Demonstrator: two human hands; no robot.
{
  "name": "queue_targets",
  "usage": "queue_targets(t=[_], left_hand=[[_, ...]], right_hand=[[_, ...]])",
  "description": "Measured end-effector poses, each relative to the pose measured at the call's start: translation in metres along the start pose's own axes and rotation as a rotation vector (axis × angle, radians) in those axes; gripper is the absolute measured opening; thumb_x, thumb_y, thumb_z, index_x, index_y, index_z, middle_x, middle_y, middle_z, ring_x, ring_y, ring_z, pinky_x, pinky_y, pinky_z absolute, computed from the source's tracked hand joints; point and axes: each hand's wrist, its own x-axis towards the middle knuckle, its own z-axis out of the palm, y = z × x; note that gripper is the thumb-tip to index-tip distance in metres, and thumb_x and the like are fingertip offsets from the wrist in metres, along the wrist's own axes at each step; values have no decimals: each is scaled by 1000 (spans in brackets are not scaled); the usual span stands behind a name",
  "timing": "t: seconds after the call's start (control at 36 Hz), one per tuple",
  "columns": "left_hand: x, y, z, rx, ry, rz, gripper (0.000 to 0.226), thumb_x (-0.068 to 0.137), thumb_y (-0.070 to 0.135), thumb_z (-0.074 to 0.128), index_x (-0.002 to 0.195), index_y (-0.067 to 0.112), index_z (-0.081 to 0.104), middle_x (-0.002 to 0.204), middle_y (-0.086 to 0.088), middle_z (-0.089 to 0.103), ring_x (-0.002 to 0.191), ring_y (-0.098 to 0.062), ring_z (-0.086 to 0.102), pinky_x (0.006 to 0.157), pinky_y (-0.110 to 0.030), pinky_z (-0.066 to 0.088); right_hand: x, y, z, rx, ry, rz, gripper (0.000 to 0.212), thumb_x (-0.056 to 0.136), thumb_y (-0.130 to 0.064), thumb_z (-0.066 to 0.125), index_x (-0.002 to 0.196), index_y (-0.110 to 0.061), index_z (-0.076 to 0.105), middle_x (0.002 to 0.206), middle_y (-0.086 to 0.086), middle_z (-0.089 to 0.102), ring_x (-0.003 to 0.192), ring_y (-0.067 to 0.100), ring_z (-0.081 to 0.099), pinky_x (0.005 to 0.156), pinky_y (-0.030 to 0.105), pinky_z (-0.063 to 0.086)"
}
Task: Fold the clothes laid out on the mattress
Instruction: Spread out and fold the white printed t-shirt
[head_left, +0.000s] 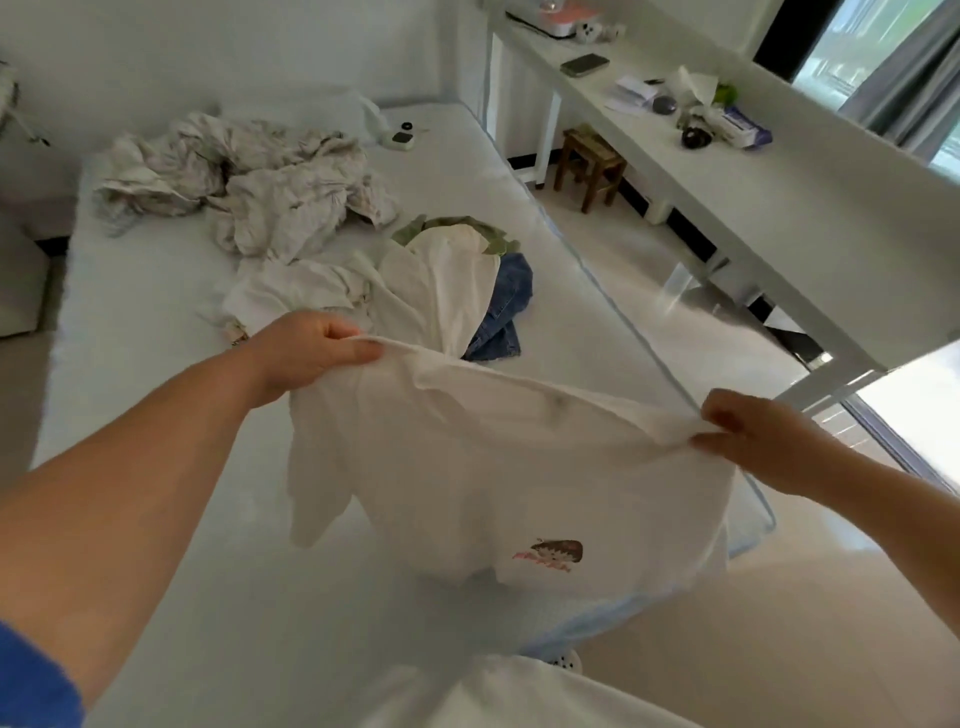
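Note:
A white T-shirt (498, 467) with a small red and brown print near its lower part hangs stretched in the air above the mattress (156, 415). My left hand (311, 348) grips its upper edge on the left. My right hand (753, 431) pinches the upper edge on the right. One sleeve dangles at the left side. Behind the shirt lies a pile of clothes: a cream garment (441, 291), blue jeans (511, 301), a green piece (467, 231) and a crumpled white one (296, 291).
A rumpled patterned blanket (249, 182) covers the far part of the mattress, with small devices (401, 137) beyond it. A long white desk (727, 171) with clutter runs along the right. A wooden stool (589, 161) stands under it. Floor lies between bed and desk.

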Motion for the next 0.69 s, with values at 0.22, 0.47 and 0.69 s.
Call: queue_targets(t=[0.22, 0.47, 0.69], left_hand=[[30, 54, -19, -50, 155, 125, 17, 81, 40, 68, 69, 28, 72, 66, 9, 66, 61, -9, 59, 60, -27, 44], [74, 65, 33, 306, 161, 100, 40, 88, 38, 60, 79, 0, 66, 75, -15, 62, 69, -24, 54, 58, -30, 36], [130, 87, 111, 308, 166, 39, 40, 89, 33, 59, 56, 15, 45, 57, 0, 44, 55, -16, 41, 50, -27, 29]], right_hand=[[22, -28, -38, 326, 748, 13, 25, 92, -19, 53, 111, -23, 69, 100, -3, 52, 90, 12, 47, 78, 19, 31], [18, 2, -42, 605, 652, 182, 11, 90, -18, 54, 84, -23, 61, 77, 0, 58, 75, 20, 50, 64, 27, 37], [29, 82, -51, 539, 265, 289, 17, 73, -7, 75, 70, -7, 59, 64, 2, 50, 63, 17, 44, 55, 27, 31]])
